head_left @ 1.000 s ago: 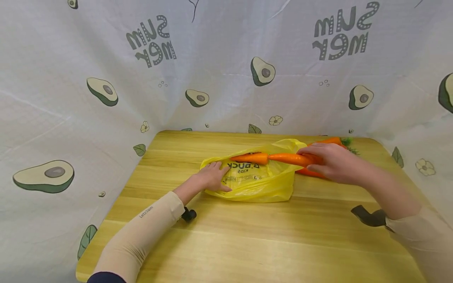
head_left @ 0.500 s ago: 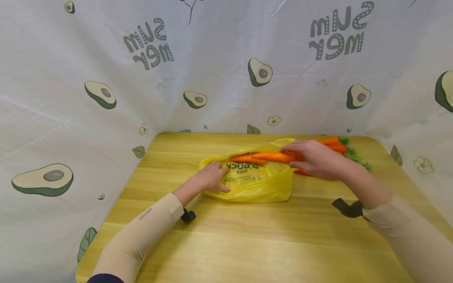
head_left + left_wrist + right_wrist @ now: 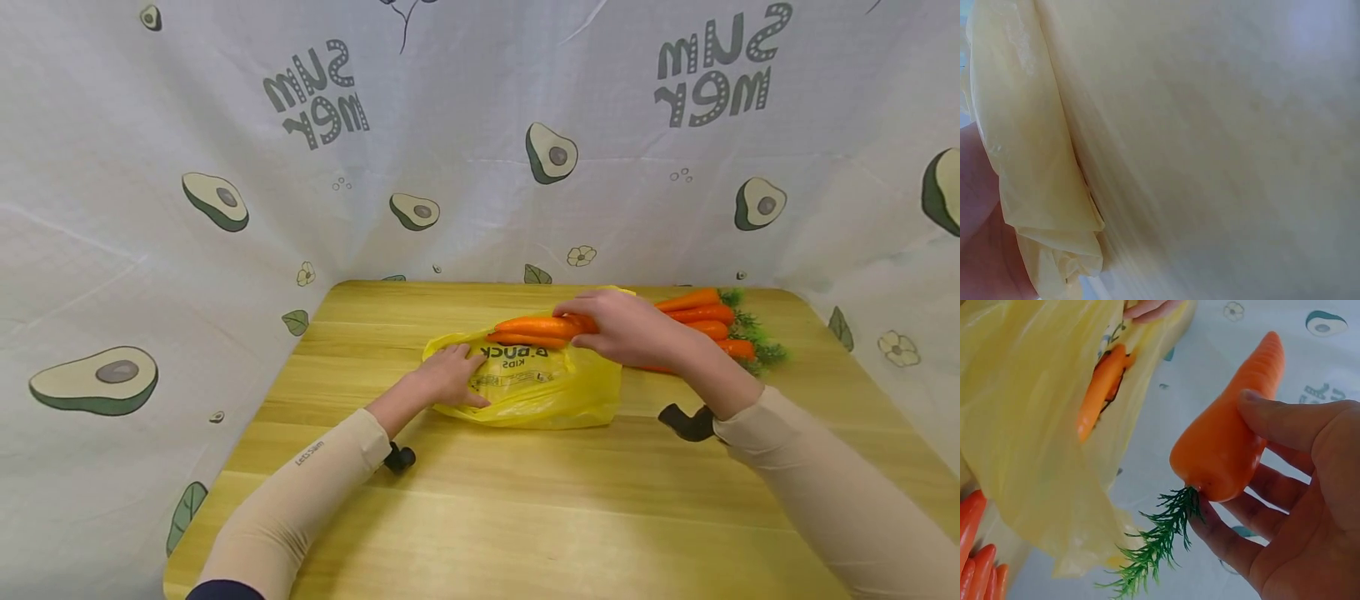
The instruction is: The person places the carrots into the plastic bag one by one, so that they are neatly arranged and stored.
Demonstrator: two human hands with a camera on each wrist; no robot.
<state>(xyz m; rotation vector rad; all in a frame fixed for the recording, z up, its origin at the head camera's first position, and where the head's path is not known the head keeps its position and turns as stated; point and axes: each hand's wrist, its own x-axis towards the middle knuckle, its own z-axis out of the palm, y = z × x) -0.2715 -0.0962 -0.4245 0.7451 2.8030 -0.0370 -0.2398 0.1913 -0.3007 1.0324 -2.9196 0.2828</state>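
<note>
A yellow plastic bag (image 3: pixel 577 400) with dark print lies on the wooden table. My left hand (image 3: pixel 452 375) rests at its left end with fingers spread inside the opening; in the left wrist view, bag film (image 3: pixel 1035 144) folds over that hand. My right hand (image 3: pixel 626 325) grips an orange carrot (image 3: pixel 1229 425) with a green leafy top, thumb on one side and fingers beneath. Its tip points left over the bag's opening. Another carrot (image 3: pixel 532 341) lies in the bag just below it in the head view.
Several carrots (image 3: pixel 705 313) with green tops lie side by side at the table's back right, beside the bag. A white curtain (image 3: pixel 465 125) with avocado prints hangs around the table (image 3: pixel 510 508). Each wrist carries a black camera mount (image 3: pixel 686 422).
My right hand has moved left with the carrot, bringing it over the bag's opening above the carrot inside. More of the carrots at the right now show. The left hand has stayed put.
</note>
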